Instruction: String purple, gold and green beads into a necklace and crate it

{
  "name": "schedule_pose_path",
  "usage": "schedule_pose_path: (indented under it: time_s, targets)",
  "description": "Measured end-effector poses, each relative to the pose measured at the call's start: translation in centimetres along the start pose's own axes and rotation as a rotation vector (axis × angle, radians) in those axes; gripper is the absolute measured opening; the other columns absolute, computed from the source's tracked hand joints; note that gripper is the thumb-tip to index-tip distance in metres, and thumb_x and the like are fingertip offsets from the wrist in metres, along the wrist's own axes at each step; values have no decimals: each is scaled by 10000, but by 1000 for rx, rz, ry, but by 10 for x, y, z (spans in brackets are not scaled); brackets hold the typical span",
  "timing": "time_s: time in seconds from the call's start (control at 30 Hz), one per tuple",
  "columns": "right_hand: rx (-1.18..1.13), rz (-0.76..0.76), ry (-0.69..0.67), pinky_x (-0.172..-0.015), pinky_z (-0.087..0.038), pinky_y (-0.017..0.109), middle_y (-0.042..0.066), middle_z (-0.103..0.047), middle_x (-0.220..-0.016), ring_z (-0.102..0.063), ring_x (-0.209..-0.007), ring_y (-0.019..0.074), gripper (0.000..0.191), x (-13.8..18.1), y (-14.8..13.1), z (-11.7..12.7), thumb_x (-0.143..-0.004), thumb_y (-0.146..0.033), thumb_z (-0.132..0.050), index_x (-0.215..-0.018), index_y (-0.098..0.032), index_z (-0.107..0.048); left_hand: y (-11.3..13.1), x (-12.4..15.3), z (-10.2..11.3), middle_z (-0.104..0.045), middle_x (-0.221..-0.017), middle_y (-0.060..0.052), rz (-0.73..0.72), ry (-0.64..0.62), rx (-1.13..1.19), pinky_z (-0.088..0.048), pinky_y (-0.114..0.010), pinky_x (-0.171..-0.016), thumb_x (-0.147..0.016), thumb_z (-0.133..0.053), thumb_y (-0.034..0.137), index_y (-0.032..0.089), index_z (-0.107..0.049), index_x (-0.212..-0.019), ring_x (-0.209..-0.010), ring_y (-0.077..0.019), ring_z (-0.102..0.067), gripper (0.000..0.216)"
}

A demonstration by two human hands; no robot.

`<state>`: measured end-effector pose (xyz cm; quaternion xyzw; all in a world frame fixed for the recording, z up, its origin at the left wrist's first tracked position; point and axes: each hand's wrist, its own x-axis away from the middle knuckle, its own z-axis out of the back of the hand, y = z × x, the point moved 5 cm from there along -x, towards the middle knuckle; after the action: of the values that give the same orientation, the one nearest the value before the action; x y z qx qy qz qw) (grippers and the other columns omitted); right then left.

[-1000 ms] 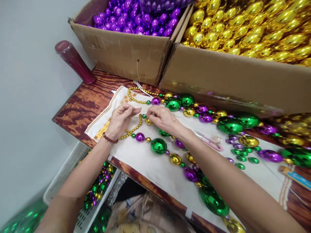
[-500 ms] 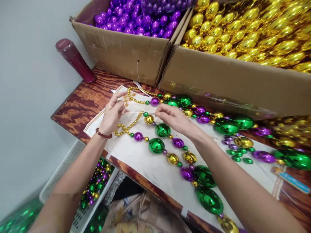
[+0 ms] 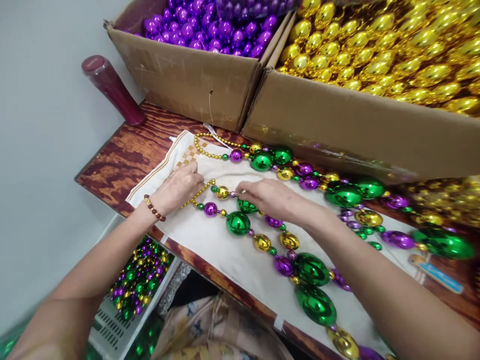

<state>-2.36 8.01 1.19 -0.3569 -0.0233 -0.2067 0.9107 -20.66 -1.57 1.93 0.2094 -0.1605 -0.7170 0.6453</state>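
Note:
A bead necklace (image 3: 238,223) in green, gold and purple lies on the white cloth (image 3: 221,250), with small gold beads (image 3: 202,191) at its left end. My left hand (image 3: 180,187), wearing a brown bead bracelet (image 3: 153,208), is closed just above those gold beads. My right hand (image 3: 268,197) pinches with thumb and forefinger over a large green bead, partly covering it. A thin pale thread (image 3: 229,192) runs from the left fingers to the right fingertips, along the small beads. A second bead necklace (image 3: 261,160) lies behind my hands.
Cardboard boxes of purple beads (image 3: 213,30) and gold beads (image 3: 360,40) line the table's back. A dark red bottle (image 3: 114,90) stands at the left. Loose beads (image 3: 365,231) and a blue-handled tool (image 3: 437,275) lie right. A white basket (image 3: 112,327) of beads sits below.
Both hands have come down toward the near necklace's left end. My left fingers have folded closer together. The thread now lies along the beads instead of stretched above them.

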Motion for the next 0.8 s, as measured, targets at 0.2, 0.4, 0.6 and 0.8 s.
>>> schedule_pose_path:
  time_s: [0.2, 0.4, 0.6, 0.8]
  targets:
    - [-280, 48, 37, -615, -389, 271, 6, -621, -663, -546, -617, 149, 244, 15, -1, 14, -963, -302, -513, -799, -206, -667, 4, 5, 10, -606, -1135, -100, -5, -38, 404, -423, -407, -995, -898, -632, 355, 202, -741, -790, -1098, -234, -552, 217]
    - [-809, 190, 332, -992, -469, 423, 76, -652, -1235, -583, -1183, 245, 307, 36, -16, 27, -917, -492, -627, -781, -222, -679, 27, -8, 12, -714, -1077, -82, 112, 191, 1244, -453, -502, -1015, -862, -649, 555, 193, -562, -642, -1214, -285, -595, 432]
    - [-969, 221, 540, -1032, -458, 545, 81, -690, -1190, -603, -1208, 298, 407, 62, -46, 39, -876, -594, -630, -714, -229, -552, 73, -32, 19, -461, -557, 8, 137, 283, 1414, -535, -429, -883, -878, -634, 534, 211, -480, -645, -796, -203, -668, 427]
    - [-835, 252, 897, -820, -573, 446, -1, -566, -696, -664, -778, 206, 359, 87, -85, 77, -938, -606, -528, -791, -279, -502, 123, -43, 30, -507, -593, 3, 173, 254, 1443, -558, -369, -857, -933, -606, 433, 191, -558, -701, -837, -187, -664, 339]
